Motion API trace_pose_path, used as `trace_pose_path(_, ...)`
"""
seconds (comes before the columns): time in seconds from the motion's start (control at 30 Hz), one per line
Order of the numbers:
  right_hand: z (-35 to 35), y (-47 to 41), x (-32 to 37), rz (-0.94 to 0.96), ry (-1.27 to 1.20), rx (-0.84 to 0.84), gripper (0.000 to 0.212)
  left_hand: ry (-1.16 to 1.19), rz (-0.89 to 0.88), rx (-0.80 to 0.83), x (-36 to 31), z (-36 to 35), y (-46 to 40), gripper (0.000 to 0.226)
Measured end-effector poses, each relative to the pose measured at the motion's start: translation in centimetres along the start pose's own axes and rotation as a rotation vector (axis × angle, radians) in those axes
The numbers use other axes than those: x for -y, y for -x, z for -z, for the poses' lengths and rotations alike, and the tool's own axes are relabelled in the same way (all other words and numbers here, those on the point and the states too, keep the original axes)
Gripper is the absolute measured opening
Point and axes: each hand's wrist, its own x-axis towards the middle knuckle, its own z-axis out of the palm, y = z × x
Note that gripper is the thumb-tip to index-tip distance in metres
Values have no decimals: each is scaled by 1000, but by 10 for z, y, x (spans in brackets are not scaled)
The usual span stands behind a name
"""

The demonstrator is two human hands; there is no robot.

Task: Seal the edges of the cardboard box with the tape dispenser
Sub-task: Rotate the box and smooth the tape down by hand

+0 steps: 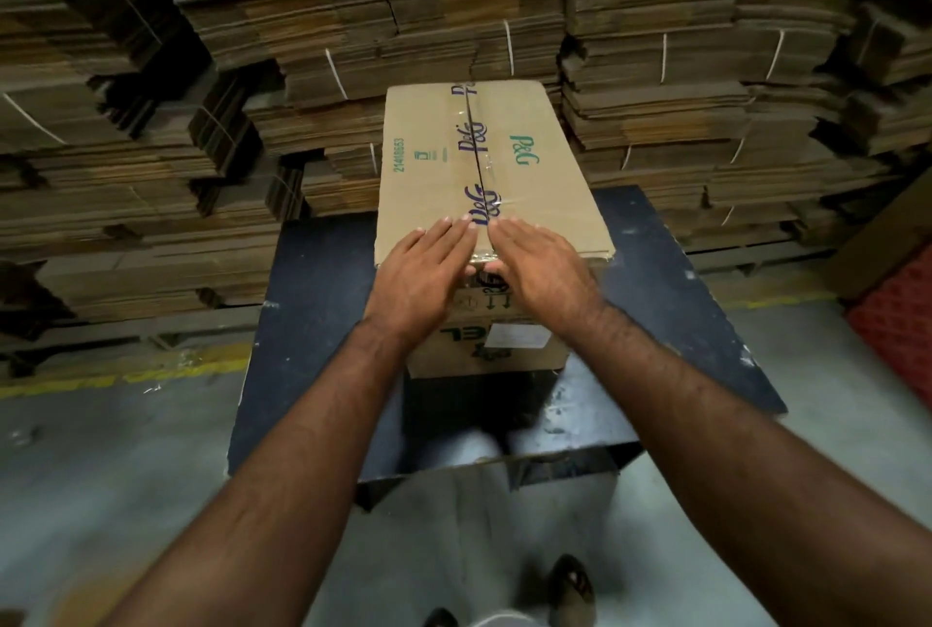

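The cardboard box (484, 162) stands on a dark blue table (312, 323), its long side running away from the person. Its top flaps are closed, and a strip of clear tape (479, 172) with purple lettering runs along the centre seam and over the near edge. The left hand (421, 273) lies flat on the near end of the lid, fingers straight and together, just left of the seam. The right hand (539, 268) lies flat just right of the seam, fingers straight, its thumb curling down over the near edge onto the tape. Neither hand grips anything. Behind the table rise strapped stacks of flattened cartons (454, 10). Below, on the grey floor (101, 475), a shoe (572, 586) shows.
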Motion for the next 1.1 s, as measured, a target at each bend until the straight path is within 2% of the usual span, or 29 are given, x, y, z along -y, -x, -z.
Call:
trace_pose_path(0.13,8,0,-5,20,-75,77,66,31,-3,66,1,4,-2,57)
trace_pose_path(0.23,12,0,-9,63,-136,-20,55,203,86,42,-6,13,-7,55)
trace_pose_path(0.3,11,2,-10,23,-97,-50,51,242,122,31,-15,14,-11,53)
trace_pose_path(0.43,3,0,-13,38,15,-9,54,122,104,35,-19,6,-11,52)
trace_pose_path(0.57,8,6,-20,114,16,51,62,22,5,83,-10,6,-3,61)
trace_pose_path(0.67,21,8,-22,132,-102,10,58,93,70,84,-21,9,-8,59)
trace_pose_path(0.73,24,9,-25,101,-71,-14,58,136,117,72,-34,8,-14,61)
trace_pose_path(0.83,16,11,-33,64,38,46,63,86,171,6,-42,0,-17,55)
trace_pose_path(0.9,11,11,-38,97,73,45,59,39,152,5,-39,-3,-15,55)
trace_pose_path(1.0,12,15,-47,149,108,55,61,-20,93,82,-35,-3,-14,68)
trace_pose_path(1.1,13,26,-59,156,33,44,69,12,135,68,-40,0,-13,58)
